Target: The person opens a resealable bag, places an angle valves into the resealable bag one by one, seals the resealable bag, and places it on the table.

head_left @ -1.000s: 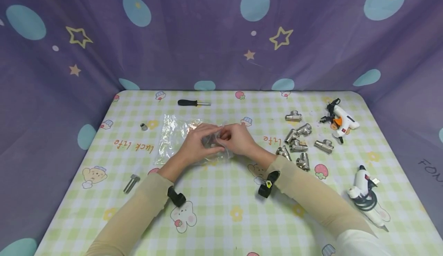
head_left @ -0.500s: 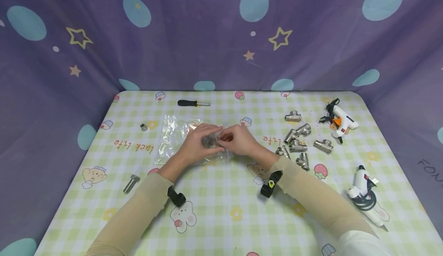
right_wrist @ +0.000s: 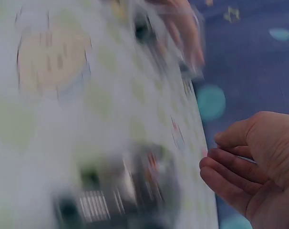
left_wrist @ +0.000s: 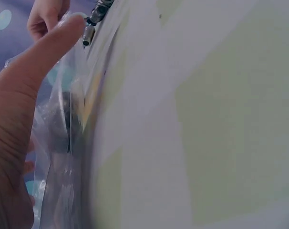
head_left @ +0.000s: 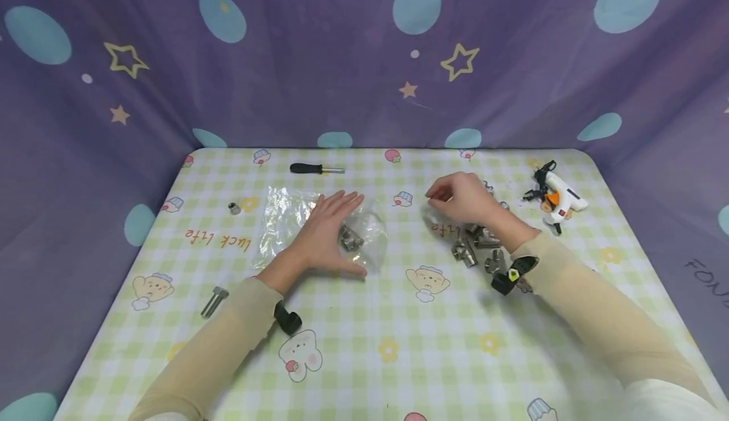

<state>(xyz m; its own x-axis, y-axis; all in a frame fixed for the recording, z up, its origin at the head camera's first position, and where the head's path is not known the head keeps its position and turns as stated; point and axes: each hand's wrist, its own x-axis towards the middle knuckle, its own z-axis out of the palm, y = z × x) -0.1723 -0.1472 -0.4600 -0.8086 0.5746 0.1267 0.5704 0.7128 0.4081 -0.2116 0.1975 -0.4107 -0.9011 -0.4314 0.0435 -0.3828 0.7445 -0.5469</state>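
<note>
Left hand (head_left: 321, 238) spread over bag (head_left: 278, 218), left of centre, a fitting (head_left: 350, 239) inside; right hand (head_left: 466, 201) empty, fingers loosely bent, above loose fittings (head_left: 465, 254) on the right. Best, I judge: left props the bag's right end wide, right pinches one piece squarely

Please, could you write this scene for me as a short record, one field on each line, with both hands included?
Left hand: fingers extended, at a clear plastic bag
Bag content: silver metal fitting, seen through the plastic
Right hand: fingers bent, nothing visible in them, near silver T-shaped metal fittings
Left side: silver hex-head bolt; small silver metal cylinder
Far side: black-handled tool with metal shaft
Right side: white glue gun with orange trigger
Surface: green-and-white checked cloth
</note>
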